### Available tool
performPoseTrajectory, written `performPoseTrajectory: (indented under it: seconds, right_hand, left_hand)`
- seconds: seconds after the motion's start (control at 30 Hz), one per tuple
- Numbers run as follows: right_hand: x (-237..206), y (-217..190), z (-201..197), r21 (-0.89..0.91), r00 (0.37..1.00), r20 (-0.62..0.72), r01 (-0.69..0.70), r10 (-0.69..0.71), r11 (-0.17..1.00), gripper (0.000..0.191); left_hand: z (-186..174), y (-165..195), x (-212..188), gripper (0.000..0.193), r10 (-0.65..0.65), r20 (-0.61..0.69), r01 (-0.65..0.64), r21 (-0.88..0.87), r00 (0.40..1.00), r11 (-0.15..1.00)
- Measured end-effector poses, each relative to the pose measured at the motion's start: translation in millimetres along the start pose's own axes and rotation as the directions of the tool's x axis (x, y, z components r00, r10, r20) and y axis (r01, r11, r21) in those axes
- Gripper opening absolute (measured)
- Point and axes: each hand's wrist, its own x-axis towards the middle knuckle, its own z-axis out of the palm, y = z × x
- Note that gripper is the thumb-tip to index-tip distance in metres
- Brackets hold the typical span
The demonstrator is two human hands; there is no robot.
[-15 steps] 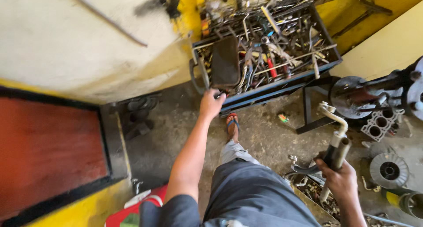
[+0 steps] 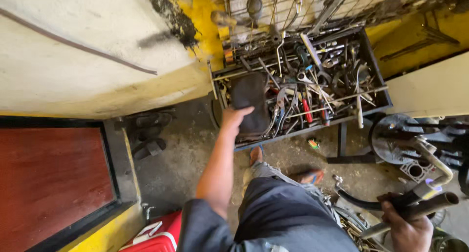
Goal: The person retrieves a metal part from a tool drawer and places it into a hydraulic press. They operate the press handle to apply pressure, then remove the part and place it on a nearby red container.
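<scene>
Left hand (image 2: 235, 117): open, resting on dark worn pouch (image 2: 250, 103) in black metal tool tray (image 2: 376, 81). Right hand (image 2: 408, 227): closed round bent grey metal pipes (image 2: 420, 203), carried clear of floor.

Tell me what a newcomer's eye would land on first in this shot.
First, the metal tool tray at top centre, crammed with wrenches, pliers and red-handled tools. The left hand rests on a dark pouch lying at the tray's left end, while the right hand, bottom right, holds bent metal pipes. To the left, a red panel stands out beneath a stained pale wall edged in yellow.
</scene>
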Motion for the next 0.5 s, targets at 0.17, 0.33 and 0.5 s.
performPoseTrajectory:
  seconds: [0.17,0.33,0.5]
  right_hand:
    - [34,-18,1,-0.126,0.998,0.056,-0.005,0.012,0.992,0.016]
    - [79,-36,7,-0.320,0.993,0.100,-0.027,0.062,0.947,0.016]
    - [112,-40,8,-0.708,0.858,0.423,0.513,-0.291,0.485,0.017]
  left_hand:
    - [-97,13,-43,0.049,-0.024,-0.021,0.020,-0.178,1.000,0.984]
    - [-162,9,-86,0.059,0.021,-0.126,-0.073,-0.423,0.992,0.903]
    - [-196,-15,-116,0.059,0.152,-0.229,-0.250,-0.500,0.962,0.829]
